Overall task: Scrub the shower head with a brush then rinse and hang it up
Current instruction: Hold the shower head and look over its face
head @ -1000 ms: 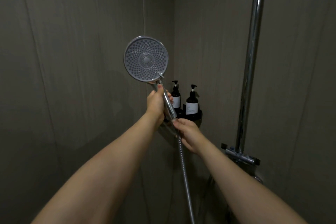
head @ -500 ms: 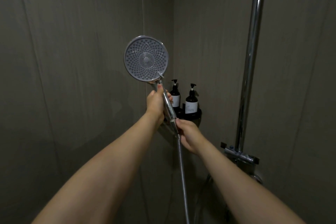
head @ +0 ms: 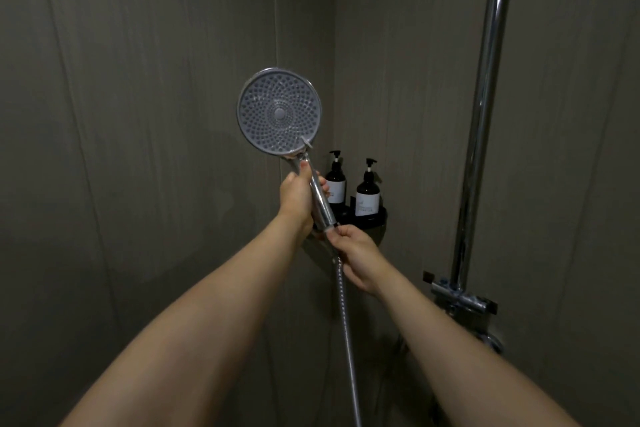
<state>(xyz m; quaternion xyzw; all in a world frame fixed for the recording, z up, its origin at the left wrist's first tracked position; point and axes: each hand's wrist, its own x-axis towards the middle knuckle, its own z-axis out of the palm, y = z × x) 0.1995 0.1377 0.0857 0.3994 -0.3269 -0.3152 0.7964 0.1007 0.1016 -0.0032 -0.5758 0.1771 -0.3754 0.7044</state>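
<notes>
While the left hand (head: 298,198) grips the chrome handle of the shower head (head: 279,113), the round spray face is held upright in the centre of the frame, turned toward the camera. Left thumb lies along the handle, tip just below the neck of the head; fingers wrap round the far side, tips showing at the handle's right edge. Spray face: grey, dotted with rings of nozzles, chrome rim, small tab at lower right of the rim.

Right hand (head: 358,255) sits directly below the left, at the bottom end of the handle where the hose (head: 346,329) joins. Fingertips pinch that joint; the remaining fingers curl round the top of the hose. Hose is ribbed metal and runs from the right hand down to the lower edge of the frame, right of centre.

Both forearms reach up from the bottom corners and meet at centre.

Behind the hands, right of centre: two dark pump bottles (head: 367,194) with pale labels stand side by side on a black corner shelf (head: 375,220). Print on the labels too small to read.

Right side of frame: chrome riser pipe (head: 485,114) runs from the top edge down to a mixer valve (head: 460,298) at lower right. Walls (head: 138,114) are grey-brown panels with faint vertical streaks; lighting dim.
</notes>
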